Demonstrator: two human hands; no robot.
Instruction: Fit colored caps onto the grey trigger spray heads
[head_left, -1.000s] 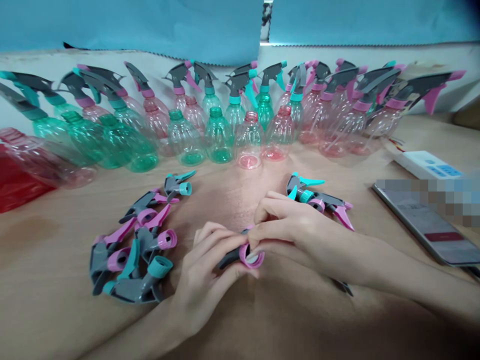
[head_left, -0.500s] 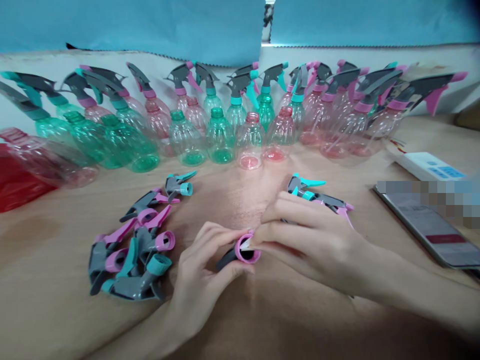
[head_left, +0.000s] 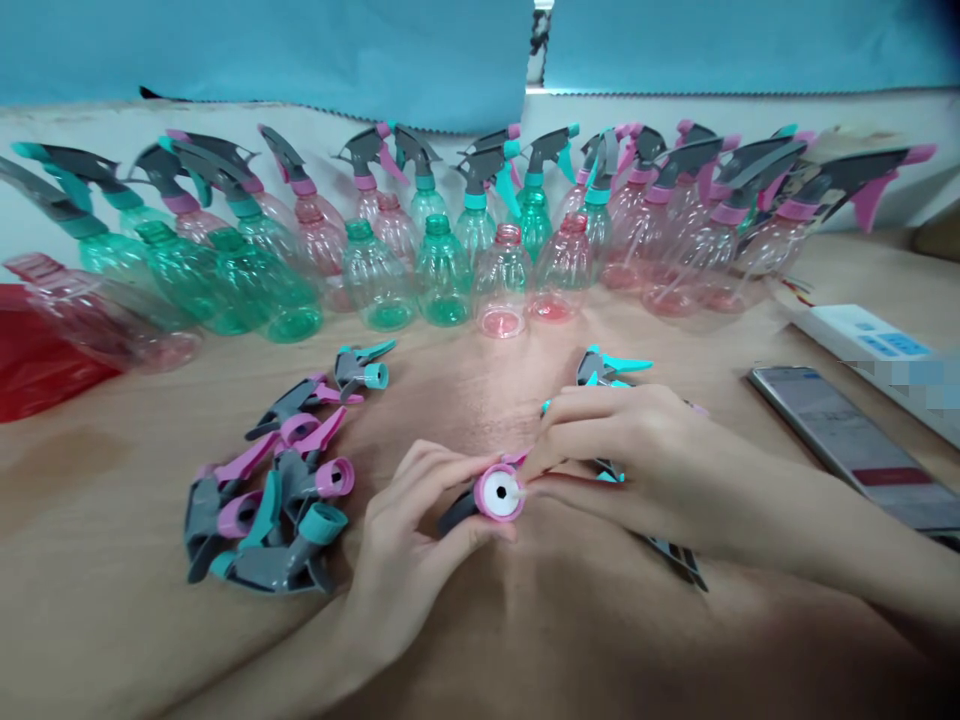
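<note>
My left hand (head_left: 409, 535) is closed around a grey trigger spray head whose pink collar (head_left: 490, 512) faces up toward me. Inside the collar lies a white washer (head_left: 491, 490) with a dark hole in its middle. From the right, my right hand (head_left: 600, 450) has its fingers bent together, with a pale tip touching the washer's right edge; whether a nail or something pinched shows there, I cannot make out. Several grey spray heads with pink or teal parts (head_left: 277, 565) lie in a pile left of my left hand. More teal-and-grey spray heads (head_left: 592, 366) are partly hidden under my right hand.
Clear green bottles (head_left: 442, 275) and pink bottles (head_left: 502, 285) stand in rows at the back, many topped with spray heads. A phone (head_left: 862, 450) and a white box (head_left: 874, 340) lie at the right. A red bag (head_left: 52, 365) is at the far left.
The white washer, tilted in my right fingers before, now lies flat in the pink collar. My right fingers have drawn back slightly to its right edge. My left hand keeps its hold.
</note>
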